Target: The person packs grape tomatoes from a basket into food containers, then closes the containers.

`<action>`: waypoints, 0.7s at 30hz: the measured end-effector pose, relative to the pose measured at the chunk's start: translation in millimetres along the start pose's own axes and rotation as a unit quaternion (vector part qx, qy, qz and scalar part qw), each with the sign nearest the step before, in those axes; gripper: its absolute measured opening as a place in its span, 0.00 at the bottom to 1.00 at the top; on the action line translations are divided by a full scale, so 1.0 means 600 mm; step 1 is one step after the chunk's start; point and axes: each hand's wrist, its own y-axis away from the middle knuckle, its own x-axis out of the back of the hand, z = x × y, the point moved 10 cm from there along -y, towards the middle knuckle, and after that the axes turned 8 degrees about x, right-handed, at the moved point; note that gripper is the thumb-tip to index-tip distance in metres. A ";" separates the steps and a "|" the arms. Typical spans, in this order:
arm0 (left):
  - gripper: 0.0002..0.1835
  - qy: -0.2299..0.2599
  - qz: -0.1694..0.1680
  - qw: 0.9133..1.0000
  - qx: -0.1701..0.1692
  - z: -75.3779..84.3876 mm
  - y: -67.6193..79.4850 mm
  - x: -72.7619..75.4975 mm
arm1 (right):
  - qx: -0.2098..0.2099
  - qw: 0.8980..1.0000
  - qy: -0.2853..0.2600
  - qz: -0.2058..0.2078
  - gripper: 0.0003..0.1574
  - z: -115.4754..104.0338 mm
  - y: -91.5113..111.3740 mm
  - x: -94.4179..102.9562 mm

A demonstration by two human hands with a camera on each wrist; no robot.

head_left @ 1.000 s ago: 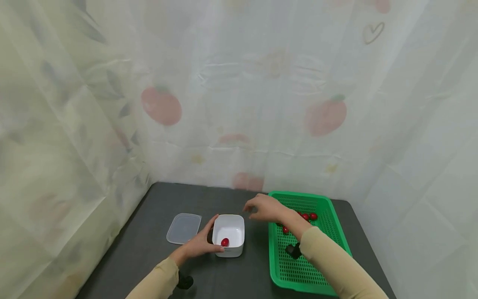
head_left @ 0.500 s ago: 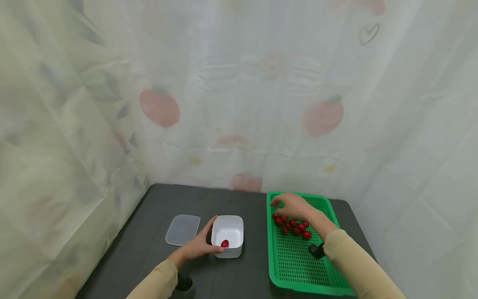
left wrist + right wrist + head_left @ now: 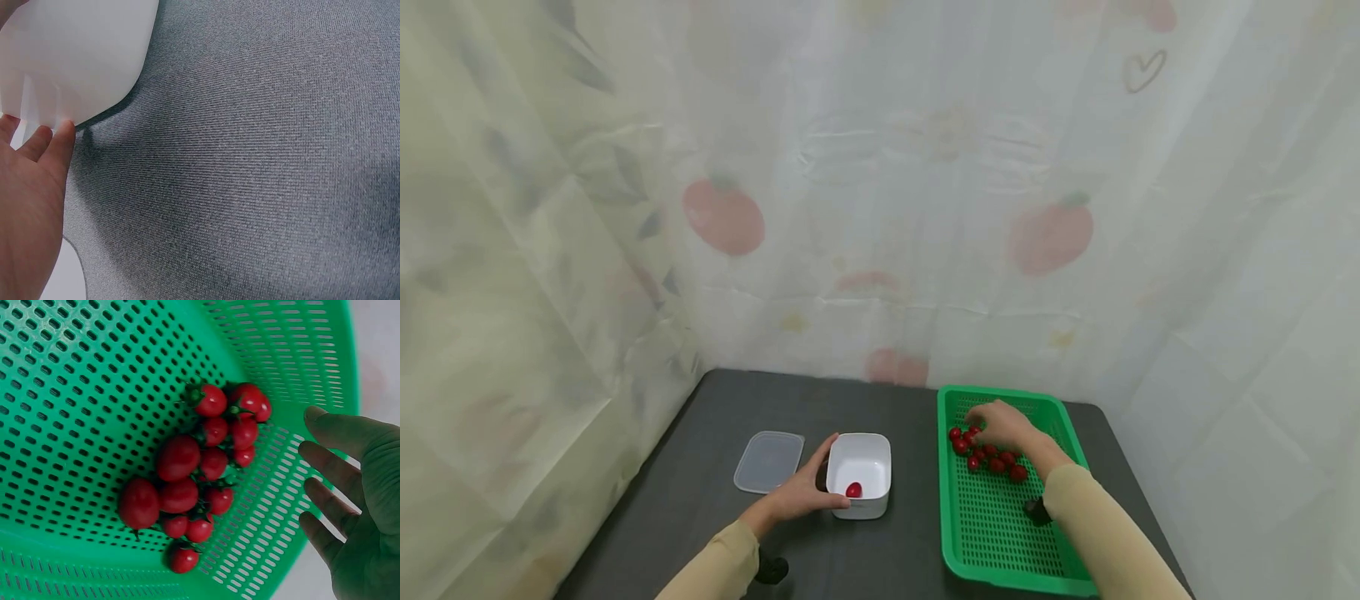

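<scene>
My left hand (image 3: 797, 493) grips the left side of a white square container (image 3: 870, 467), thumb along its near side and fingers behind. Inside it lies one cherry tomato (image 3: 853, 490), near the front corner. The left wrist view shows fingertips (image 3: 62, 134) against the container's smooth wall. Over the far part of a green perforated basket (image 3: 951, 533) is my right hand (image 3: 1004, 427), just above a cluster of cherry tomatoes (image 3: 178, 458). Its loosely bent fingers hold nothing in the right wrist view and point toward the tomatoes, some with green stems.
A translucent flat lid (image 3: 769, 461) lies on the dark table (image 3: 820, 396), left of the container. The basket stands at the table's right side. Patterned curtains (image 3: 880, 208) hang close behind the table and along both sides.
My right hand has moved from beside the container rightward to the tomatoes in the basket and come lower over them. The left hand and container have stayed in place.
</scene>
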 end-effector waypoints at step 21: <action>0.63 0.009 -0.003 1.000 -0.001 0.005 0.003 -0.002 | -0.029 0.999 0.042 -0.007 0.21 0.023 -0.029 -0.067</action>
